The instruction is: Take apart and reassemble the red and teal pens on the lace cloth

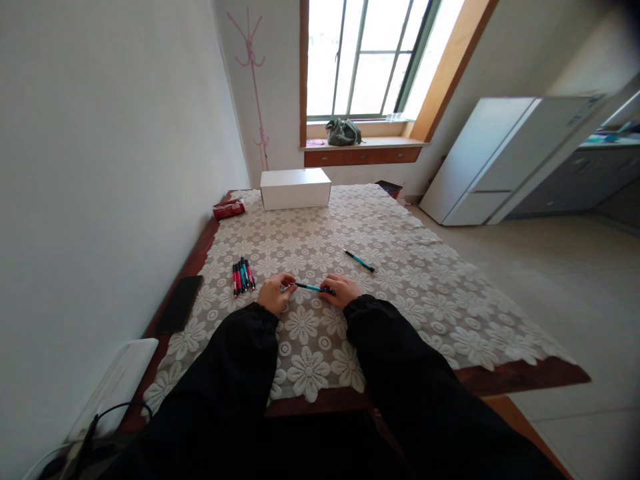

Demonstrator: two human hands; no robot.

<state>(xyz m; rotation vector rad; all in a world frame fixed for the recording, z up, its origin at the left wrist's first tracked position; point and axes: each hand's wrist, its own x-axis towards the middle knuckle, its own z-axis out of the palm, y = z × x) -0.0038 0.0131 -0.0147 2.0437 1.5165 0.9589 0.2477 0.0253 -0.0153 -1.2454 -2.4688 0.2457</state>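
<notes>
Head view looks down on a table (525,373) covered by a lace cloth (390,267) with a flower pattern. Just below the centre of the frame both hands meet over the cloth, black sleeves running down to the bottom edge. Between them they hold one teal pen (313,288). Its long axis runs nearly level across the picture, left end a touch higher. The left hand (275,292) pinches the left end, where a pale tip or cap shows, though it is too small to tell which. The right hand (341,289) closes its fingers around the right end of the barrel. Both hands rest on or just above the cloth, and neither is spread.

Left of the left hand, near it but apart, lies a bundle of pens (243,275), red and teal, side by side, pointing up the frame. Up and right of the right hand a second teal pen (359,261) lies alone on the cloth, slanting down to the right; the right hand is the nearer to it.

Toward the top of the table stands a white box (295,188), with a red packet (229,209) to its left. A dark phone (179,303) lies on the bare left edge.
</notes>
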